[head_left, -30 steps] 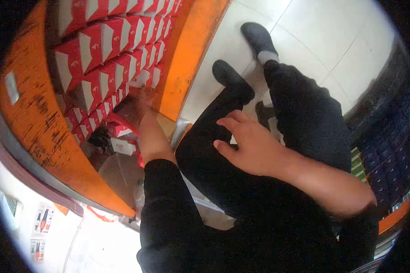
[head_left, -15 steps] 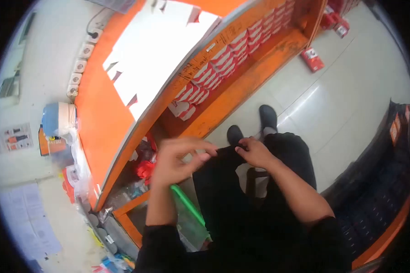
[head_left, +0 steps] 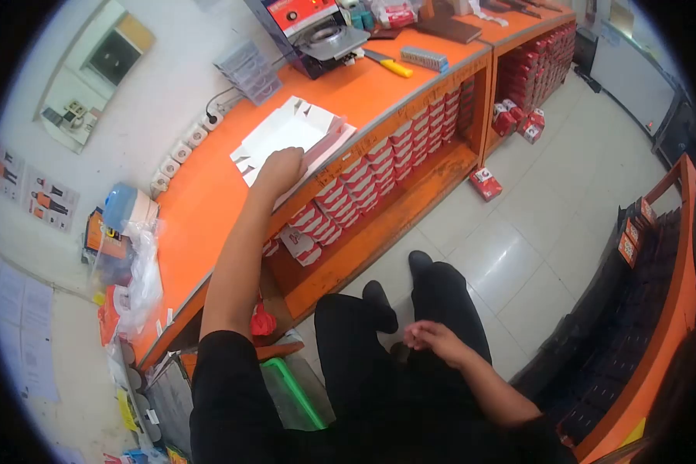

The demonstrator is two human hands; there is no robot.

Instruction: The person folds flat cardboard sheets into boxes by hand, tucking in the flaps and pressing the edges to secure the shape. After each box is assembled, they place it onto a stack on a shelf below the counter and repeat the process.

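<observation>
A stack of flat white cardboard box blanks [head_left: 294, 127] with notched flaps lies on the orange counter, its red-and-white edges at the counter's front. My left hand [head_left: 284, 168] reaches onto the stack's near side, its fingers curled closed over the edge of a blank; the fingertips are partly hidden. Over my lap hovers my right hand [head_left: 435, 340], loosely bent with the fingers apart and nothing in it. On the shelf beneath the counter stand rows of folded red-and-white boxes [head_left: 348, 197].
A sealing machine [head_left: 317, 39] and a yellow-handled knife [head_left: 394, 66] stand farther along the orange counter [head_left: 201, 201]. Red packs [head_left: 485, 184] lie on the tiled floor. A green-rimmed bin [head_left: 298, 394] is beside my left leg, and a dark rack [head_left: 626, 340] stands to the right.
My left hand has moved from over my lap up and forward to the white blanks. My right hand stays over my lap. The view has shifted, showing more of the counter's far end.
</observation>
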